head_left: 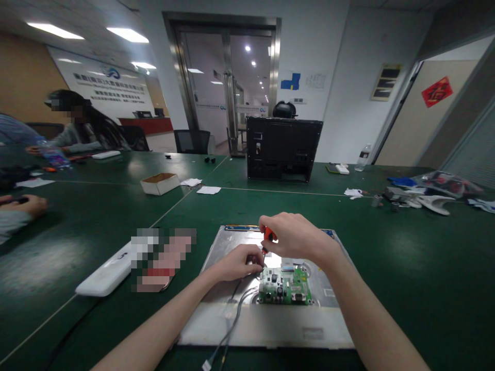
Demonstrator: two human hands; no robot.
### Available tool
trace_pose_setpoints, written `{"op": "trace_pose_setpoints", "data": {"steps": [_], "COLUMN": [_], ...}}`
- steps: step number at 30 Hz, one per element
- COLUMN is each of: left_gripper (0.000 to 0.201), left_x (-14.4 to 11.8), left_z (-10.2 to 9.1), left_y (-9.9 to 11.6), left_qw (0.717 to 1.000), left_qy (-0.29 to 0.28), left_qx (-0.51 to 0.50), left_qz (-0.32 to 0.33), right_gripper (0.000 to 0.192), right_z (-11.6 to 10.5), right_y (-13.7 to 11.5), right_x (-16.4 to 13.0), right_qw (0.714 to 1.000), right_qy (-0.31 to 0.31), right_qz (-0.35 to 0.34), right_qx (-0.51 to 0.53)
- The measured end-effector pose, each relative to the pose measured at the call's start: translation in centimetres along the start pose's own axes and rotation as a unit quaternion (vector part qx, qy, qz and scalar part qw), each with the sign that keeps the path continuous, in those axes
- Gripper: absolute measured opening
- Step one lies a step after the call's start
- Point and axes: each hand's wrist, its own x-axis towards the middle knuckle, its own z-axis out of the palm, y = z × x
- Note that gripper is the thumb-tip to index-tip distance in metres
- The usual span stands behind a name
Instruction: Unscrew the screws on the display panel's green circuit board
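Hands meet at the board's upper-left corner

Screwdriver work fills the middle of the view. The right hand is closed around a small orange-handled screwdriver; only a bit of the handle shows between the curled fingers, and the shaft appears to run down and slightly left from the fist, its tip hidden. The left hand sits just beside and below, thumb and fingertips pinched together right at the spot the tool points to. Whether those fingers hold a screw or only steady something cannot be told.

Both hands gather at the upper-left corner of the small green circuit board, which lies flat in a recess of the large silver metal back panel on the dark green table. The board lies below and to the right of the pinched fingers, its long side running left to right. The left hand is the nearer one to that corner; the right hovers over it from above.

Grey cables run from the board's left edge down toward the panel's near edge and off it. Both forearms come in from the bottom of the view, the wrists bent inward. A white oblong case lies well to the left, and a black monitor housing stands upright farther back.
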Motion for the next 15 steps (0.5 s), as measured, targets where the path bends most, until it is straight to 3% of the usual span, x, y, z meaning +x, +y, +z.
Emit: {"op": "trace_pose_setpoints", "data": {"steps": [15], "left_gripper": [0.006], "left_x": [0.03], "left_z": [0.01], "left_y": [0.13], "left_qw": [1.000], "left_qy": [0.006], "left_qx": [0.004], "left_qz": [0.001], "right_gripper": [0.014], "right_z": [-0.07], "right_y": [-0.05], "right_x": [0.08], "right_qw": [1.000], "right_qy": [-0.006], "right_qz": [-0.003], "right_qx": [-0.011]}}
